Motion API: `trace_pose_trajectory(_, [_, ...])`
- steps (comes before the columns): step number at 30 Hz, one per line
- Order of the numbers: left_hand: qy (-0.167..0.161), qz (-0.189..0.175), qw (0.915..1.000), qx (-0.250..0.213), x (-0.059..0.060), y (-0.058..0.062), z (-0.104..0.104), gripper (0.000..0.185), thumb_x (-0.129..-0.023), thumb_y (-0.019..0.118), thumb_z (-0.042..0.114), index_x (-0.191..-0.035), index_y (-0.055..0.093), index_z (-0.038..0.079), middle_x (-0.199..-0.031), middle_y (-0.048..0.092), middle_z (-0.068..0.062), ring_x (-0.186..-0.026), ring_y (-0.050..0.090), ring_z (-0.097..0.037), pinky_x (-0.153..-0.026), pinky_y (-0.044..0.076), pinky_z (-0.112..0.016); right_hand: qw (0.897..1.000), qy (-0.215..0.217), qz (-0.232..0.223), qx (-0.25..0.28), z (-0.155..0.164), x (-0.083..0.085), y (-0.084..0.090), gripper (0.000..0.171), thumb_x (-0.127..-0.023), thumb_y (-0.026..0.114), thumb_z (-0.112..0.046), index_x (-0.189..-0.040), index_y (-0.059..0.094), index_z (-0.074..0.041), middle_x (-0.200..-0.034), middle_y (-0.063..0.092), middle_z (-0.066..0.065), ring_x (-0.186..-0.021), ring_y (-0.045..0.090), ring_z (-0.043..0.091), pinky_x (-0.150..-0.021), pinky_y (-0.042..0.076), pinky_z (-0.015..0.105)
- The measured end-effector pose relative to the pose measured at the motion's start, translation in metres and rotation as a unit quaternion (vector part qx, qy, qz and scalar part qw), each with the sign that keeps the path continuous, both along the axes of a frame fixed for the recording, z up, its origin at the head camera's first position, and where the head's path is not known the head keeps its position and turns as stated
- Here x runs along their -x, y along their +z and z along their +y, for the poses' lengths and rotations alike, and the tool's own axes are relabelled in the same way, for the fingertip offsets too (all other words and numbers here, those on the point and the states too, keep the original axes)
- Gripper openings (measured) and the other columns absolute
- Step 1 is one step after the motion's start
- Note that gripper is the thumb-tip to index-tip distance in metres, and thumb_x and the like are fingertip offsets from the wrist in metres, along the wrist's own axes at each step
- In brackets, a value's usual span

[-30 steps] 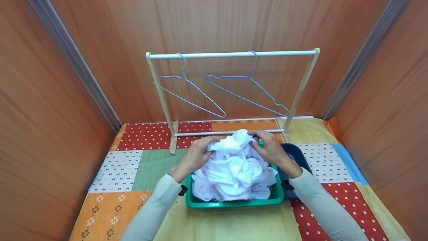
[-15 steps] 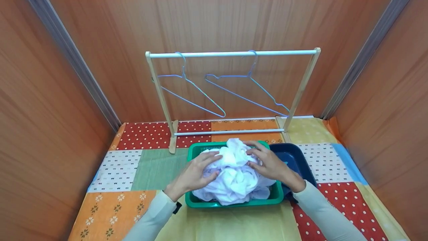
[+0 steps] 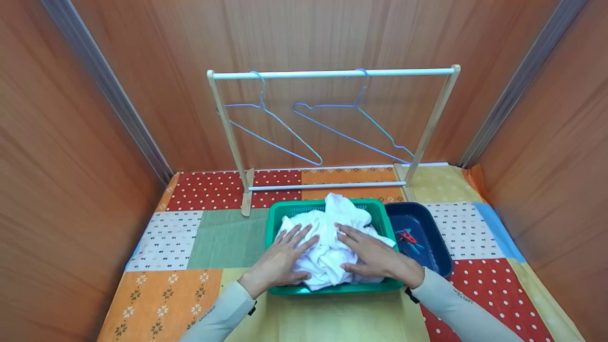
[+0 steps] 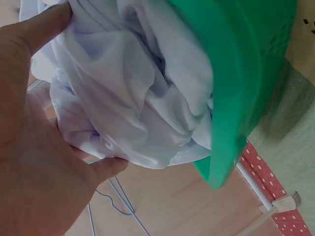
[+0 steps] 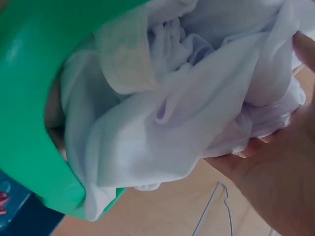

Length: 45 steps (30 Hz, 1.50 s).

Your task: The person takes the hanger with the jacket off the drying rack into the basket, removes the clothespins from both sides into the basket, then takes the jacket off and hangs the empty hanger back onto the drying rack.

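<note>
Head view, left hand [image 3: 280, 261], right hand [image 3: 373, 256] flat on crumpled white cloth [image 3: 327, 232], green plastic basket [image 3: 275, 223]

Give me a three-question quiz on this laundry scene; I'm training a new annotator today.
1. True or false: both hands press flat on the white cloth in the green basket.
2. How many wire hangers hang on the rack?
3. What lies in the dark blue tray? A) clothespins B) socks C) nothing

Key: 1 true: left hand and right hand rest with straight fingers. 2 two. 3 A.
</note>
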<state>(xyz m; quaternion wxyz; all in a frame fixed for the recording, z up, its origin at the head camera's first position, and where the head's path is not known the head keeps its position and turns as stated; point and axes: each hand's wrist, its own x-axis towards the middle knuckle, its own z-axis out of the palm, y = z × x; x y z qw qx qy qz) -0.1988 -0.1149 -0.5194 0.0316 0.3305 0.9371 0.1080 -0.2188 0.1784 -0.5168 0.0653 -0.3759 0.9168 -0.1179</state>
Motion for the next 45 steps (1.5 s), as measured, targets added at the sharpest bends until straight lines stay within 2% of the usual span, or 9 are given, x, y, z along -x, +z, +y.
trace_pose_trajectory(6, [-0.002, 0.011, 0.9996, 0.027, 0.009, -0.002, -0.001, 0.086, -0.086, 0.067, 0.054, -0.156, 0.019, 0.037, -0.167, 0.01, 0.005, -0.154, 0.014, -0.028, -0.121, 0.02, -0.053, 0.997, -0.012, -0.046, -0.062, -0.01, 0.0, -0.001, 0.08, -0.094, 0.042, -0.067, -0.158, 0.016, -0.027, -0.168, -0.002, -0.006, -0.154, 0.013, 0.026, -0.116, 0.033, 0.051])
trace_pose_trajectory(11, [-0.006, 0.028, 0.9978, 0.06, 0.017, -0.011, -0.001, 0.085, -0.086, 0.069, 0.051, -0.156, 0.023, 0.034, -0.166, 0.015, 0.004, -0.153, 0.016, -0.03, -0.121, 0.022, -0.053, 0.99, -0.014, -0.073, -0.124, -0.02, 0.002, -0.007, 0.081, -0.094, 0.039, -0.069, -0.158, 0.013, -0.029, -0.167, -0.008, -0.006, -0.155, 0.007, 0.027, -0.115, 0.032, 0.055])
trace_pose_trajectory(14, [-0.002, 0.01, 0.9977, 0.067, 0.02, -0.017, -0.001, 0.086, -0.086, 0.071, 0.048, -0.156, 0.023, 0.035, -0.166, 0.016, 0.004, -0.153, 0.016, -0.03, -0.121, 0.022, -0.053, 0.986, -0.014, -0.107, -0.13, -0.025, 0.002, -0.01, 0.083, -0.092, 0.037, -0.073, -0.158, 0.012, -0.029, -0.167, -0.008, -0.003, -0.155, 0.006, 0.029, -0.114, 0.031, 0.06])
trace_pose_trajectory(19, [0.008, -0.023, 0.9977, 0.063, 0.023, -0.021, 0.0, 0.087, -0.086, 0.071, 0.046, -0.156, 0.022, 0.036, -0.166, 0.015, 0.005, -0.153, 0.016, -0.03, -0.12, 0.022, -0.054, 0.978, -0.027, -0.165, -0.127, -0.029, 0.002, -0.012, 0.086, -0.09, 0.033, -0.076, -0.158, 0.009, -0.03, -0.167, -0.012, -0.005, -0.155, 0.001, 0.029, -0.116, 0.024, 0.063])
trace_pose_trajectory(26, [0.016, -0.067, 0.9926, 0.1, 0.025, -0.025, 0.001, 0.09, -0.086, 0.07, 0.047, -0.157, 0.015, 0.038, -0.167, 0.007, 0.008, -0.155, 0.008, -0.029, -0.123, 0.015, -0.053, 0.968, -0.019, -0.216, -0.127, -0.036, 0.001, -0.021, 0.09, -0.089, 0.03, -0.08, -0.159, 0.01, -0.027, -0.166, -0.016, -0.002, -0.155, -0.005, 0.031, -0.116, 0.018, 0.066])
trace_pose_trajectory(31, [0.019, -0.083, 0.9908, 0.106, 0.029, -0.027, 0.002, 0.089, -0.087, 0.069, 0.049, -0.157, 0.015, 0.038, -0.167, 0.006, 0.008, -0.155, 0.007, -0.028, -0.123, 0.014, -0.052, 0.967, -0.024, -0.214, -0.135, -0.039, 0.003, -0.024, 0.086, -0.091, 0.029, -0.077, -0.159, 0.011, -0.026, -0.167, -0.012, -0.001, -0.155, -0.003, 0.03, -0.116, 0.022, 0.064])
trace_pose_trajectory(34, [0.023, -0.082, 0.9912, 0.101, 0.029, -0.026, 0.001, 0.089, -0.087, 0.068, 0.049, -0.157, 0.014, 0.039, -0.167, 0.006, 0.008, -0.155, 0.007, -0.028, -0.123, 0.014, -0.052, 0.971, -0.025, -0.199, -0.129, -0.038, 0.005, -0.023, 0.085, -0.092, 0.029, -0.076, -0.159, 0.011, -0.026, -0.167, -0.011, -0.001, -0.155, -0.001, 0.03, -0.116, 0.024, 0.063])
trace_pose_trajectory(39, [0.018, -0.064, 0.9943, 0.083, 0.025, -0.018, -0.001, 0.091, -0.087, 0.069, 0.049, -0.157, 0.013, 0.038, -0.167, 0.005, 0.007, -0.155, 0.006, -0.029, -0.123, 0.013, -0.055, 0.978, -0.027, -0.186, -0.094, -0.03, 0.004, -0.016, 0.083, -0.091, 0.033, -0.075, -0.158, 0.013, -0.03, -0.168, -0.003, -0.004, -0.155, 0.005, 0.026, -0.118, 0.021, 0.061])
trace_pose_trajectory(45, [0.015, -0.048, 0.9974, 0.051, 0.016, -0.003, -0.005, 0.09, -0.087, 0.068, 0.049, -0.157, 0.013, 0.036, -0.168, 0.004, 0.004, -0.155, 0.003, -0.032, -0.122, 0.007, -0.059, 0.985, -0.039, -0.161, -0.046, -0.017, 0.0, 0.006, 0.082, -0.09, 0.038, -0.075, -0.157, 0.02, -0.031, -0.167, 0.012, -0.005, -0.154, 0.014, 0.024, -0.122, 0.014, 0.056])
